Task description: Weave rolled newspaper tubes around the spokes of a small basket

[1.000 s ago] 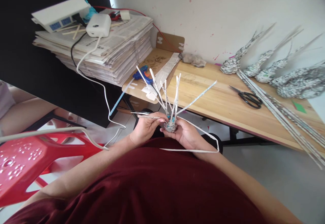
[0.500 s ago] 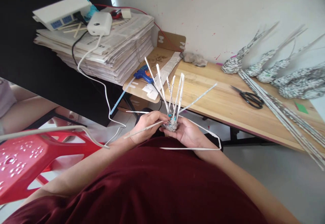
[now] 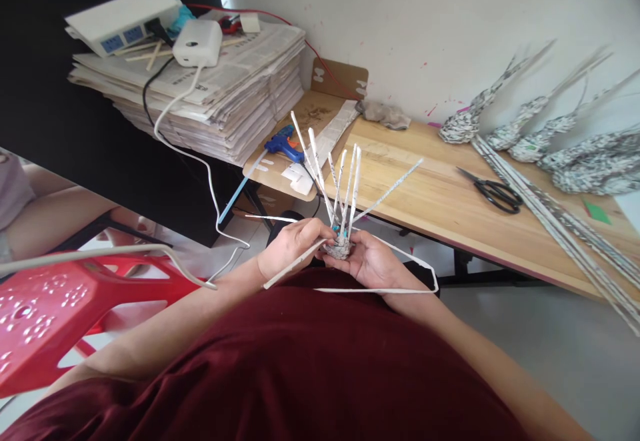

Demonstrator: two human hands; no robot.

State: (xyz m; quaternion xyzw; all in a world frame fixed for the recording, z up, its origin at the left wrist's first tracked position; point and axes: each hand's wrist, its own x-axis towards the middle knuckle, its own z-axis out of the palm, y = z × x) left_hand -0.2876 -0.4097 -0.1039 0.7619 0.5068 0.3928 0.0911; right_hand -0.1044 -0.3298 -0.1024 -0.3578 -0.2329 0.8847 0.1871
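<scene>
A small woven newspaper basket [image 3: 339, 249] sits between my hands in front of my body. Several rolled paper sticks [image 3: 356, 177] rise from its rim, and bits of blue show inside. My right hand [image 3: 374, 261] cups the base from the right, fingers curled round it. On the other side, my left hand [image 3: 297, 244] is closed at the rim, its thumb and fingers by a paper strand [image 3: 295, 265] that slants down to the left. A long bent strand [image 3: 380, 291] loops past my right wrist and back across my shirt.
The wooden table [image 3: 405, 187] bears black scissors [image 3: 493, 191], long paper sticks [image 3: 555, 224] and woven gourd-like pieces [image 3: 460, 124]. A blue glue gun [image 3: 285, 144] lies by the newspaper stack [image 3: 200, 107]. A white cable [image 3: 207, 167] hangs near the red stool [image 3: 45, 314]. Another person's leg [image 3: 55, 207] shows at left.
The strand by my left hand has swung to a steeper downward slant. My left fingers have shifted slightly at the rim, while my right hand keeps cupping the basket.
</scene>
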